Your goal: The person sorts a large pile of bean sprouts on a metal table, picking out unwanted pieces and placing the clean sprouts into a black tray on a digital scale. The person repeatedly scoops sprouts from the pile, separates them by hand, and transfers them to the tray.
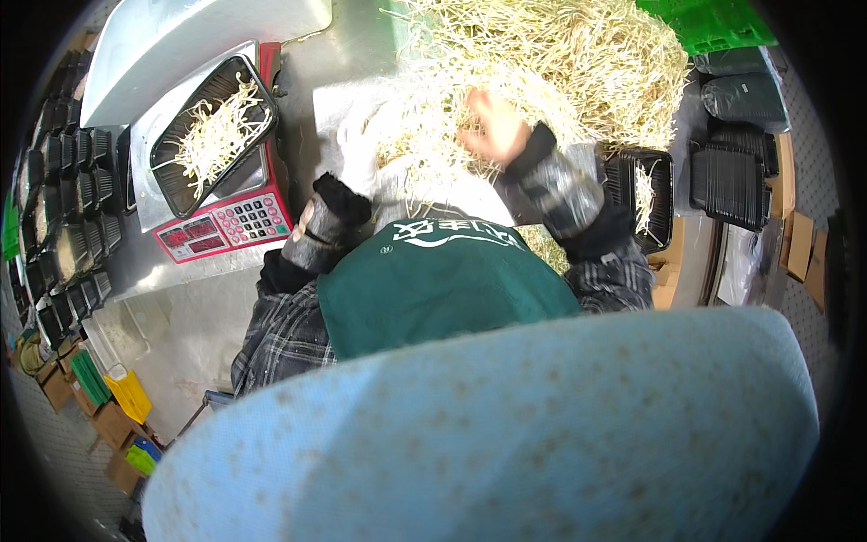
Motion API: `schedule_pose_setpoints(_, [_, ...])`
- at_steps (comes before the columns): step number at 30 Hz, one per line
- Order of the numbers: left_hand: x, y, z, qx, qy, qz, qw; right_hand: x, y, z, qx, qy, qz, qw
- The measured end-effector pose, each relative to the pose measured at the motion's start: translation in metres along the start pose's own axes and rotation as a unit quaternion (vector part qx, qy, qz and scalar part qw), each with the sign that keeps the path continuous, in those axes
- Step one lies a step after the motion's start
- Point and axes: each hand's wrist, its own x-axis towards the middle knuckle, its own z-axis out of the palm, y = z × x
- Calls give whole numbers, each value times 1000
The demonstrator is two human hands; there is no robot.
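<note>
Bean sprouts (pixel 562 74) lie in a large pale heap before me, its near part spread over a glaring white surface. My right hand (pixel 500 129) is at the heap's near side, blurred, thumb and fingers apart over the sprouts. To the left of the loose sprouts, strong light washes out my left hand (pixel 357 152); its fingers cannot be made out clearly. Left of that hand, a black plastic tray (pixel 166 152) holding some sprouts sits tilted on a red electronic scale (pixel 281 196) with a keypad and display.
Another black tray (pixel 667 196) with a few sprouts stands right of my right forearm. Stacked black trays (pixel 728 179) are beyond it. Filled trays (pixel 71 244) are piled far left. A whitish plastic bin (pixel 162 54) stands behind the scale; a green crate (pixel 711 24) is at upper right.
</note>
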Motion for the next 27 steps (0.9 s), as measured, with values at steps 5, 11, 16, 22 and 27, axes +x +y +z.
schedule_pose_setpoints(5, [23,13,3,-48,54,74,995,29,8,25,-27,-86,42,995])
schedule_pose_setpoints(11, [54,-24,-1,57,-72,-159,983,12,-7,8,77,25,-22,997])
schedule_pose_setpoints(16, [63,-37,44,-75,-53,75,993,19,0,12,83,-45,-5,996])
schedule_pose_setpoints(22, [31,6,-18,-210,-75,47,974,72,-5,-7,76,12,18,997])
schedule_pose_setpoints(27, [5,-14,-20,-132,-31,21,990,126,11,31,-247,-132,-21,960])
